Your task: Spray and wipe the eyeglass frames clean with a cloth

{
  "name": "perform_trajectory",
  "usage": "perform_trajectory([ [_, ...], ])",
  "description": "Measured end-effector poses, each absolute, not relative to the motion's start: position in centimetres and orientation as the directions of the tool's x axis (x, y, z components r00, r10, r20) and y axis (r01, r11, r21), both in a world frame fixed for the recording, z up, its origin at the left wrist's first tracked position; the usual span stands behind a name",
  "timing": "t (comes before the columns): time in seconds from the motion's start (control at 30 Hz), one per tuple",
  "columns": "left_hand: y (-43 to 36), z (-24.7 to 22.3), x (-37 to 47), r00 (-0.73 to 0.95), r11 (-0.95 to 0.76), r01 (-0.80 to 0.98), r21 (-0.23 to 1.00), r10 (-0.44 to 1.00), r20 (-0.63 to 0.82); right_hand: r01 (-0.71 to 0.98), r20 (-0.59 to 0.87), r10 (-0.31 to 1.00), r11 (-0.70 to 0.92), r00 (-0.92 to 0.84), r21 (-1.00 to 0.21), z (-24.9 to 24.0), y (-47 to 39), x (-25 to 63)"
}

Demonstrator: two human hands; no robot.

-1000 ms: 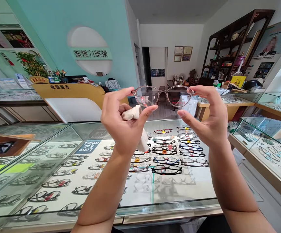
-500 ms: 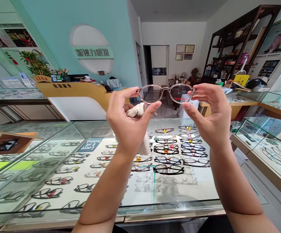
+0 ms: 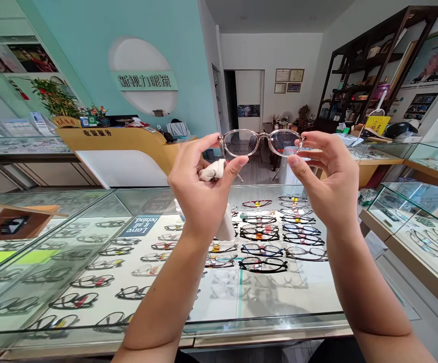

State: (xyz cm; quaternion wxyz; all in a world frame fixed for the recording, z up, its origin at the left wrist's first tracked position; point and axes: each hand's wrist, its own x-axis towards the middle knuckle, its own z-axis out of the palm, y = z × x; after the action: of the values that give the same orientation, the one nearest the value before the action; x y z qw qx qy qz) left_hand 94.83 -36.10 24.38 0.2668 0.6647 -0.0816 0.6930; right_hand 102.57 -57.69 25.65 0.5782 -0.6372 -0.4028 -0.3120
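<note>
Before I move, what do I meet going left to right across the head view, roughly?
Leafy plant → blue printed card → left hand → pair of glasses held up between both hands → right hand → display case at the right edge.

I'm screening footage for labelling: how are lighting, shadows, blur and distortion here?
Head view: the display case is brightly lit, with frame-shaped shadows showing through its glass; head view: the held glasses look fairly sharp; head view: the shelf leans outward, perhaps lens distortion, and part of the poster is pixelated.
</note>
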Motion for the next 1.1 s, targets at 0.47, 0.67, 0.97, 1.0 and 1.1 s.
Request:
perform_trajectory([
  [0.47, -36.24, 23.86, 95.24, 0.054, -0.862, -0.451, 0.233, 0.234, 0.971, 0.877, 0.863, 0.163, -0.045, 0.479, -0.478, 25.60, -57.88, 102.78],
  [0.67, -36.11, 24.06, 95.42, 0.000, -0.894, -0.416, 0.164, 0.180, 0.984, 0.854, 0.833, 0.196, -0.057, 0.518, -0.518, 25.68, -57.78, 102.65],
  [0.97, -36.68, 24.38, 95.10, -0.038, -0.883, -0.441, 0.164, 0.201, 0.979, 0.811, 0.782, 0.233, -0.059, 0.578, -0.582, 25.64, -57.64, 102.58],
  [1.0, -36.64, 24.35, 95.10, -0.036, -0.885, -0.436, 0.163, 0.198, 0.980, 0.811, 0.782, 0.233, -0.064, 0.578, -0.581, 25.62, -57.64, 102.63],
  [1.1, -36.43, 24.22, 95.14, -0.033, -0.889, -0.431, 0.154, 0.186, 0.982, 0.808, 0.777, 0.241, -0.068, 0.582, -0.585, 25.54, -57.59, 102.81],
])
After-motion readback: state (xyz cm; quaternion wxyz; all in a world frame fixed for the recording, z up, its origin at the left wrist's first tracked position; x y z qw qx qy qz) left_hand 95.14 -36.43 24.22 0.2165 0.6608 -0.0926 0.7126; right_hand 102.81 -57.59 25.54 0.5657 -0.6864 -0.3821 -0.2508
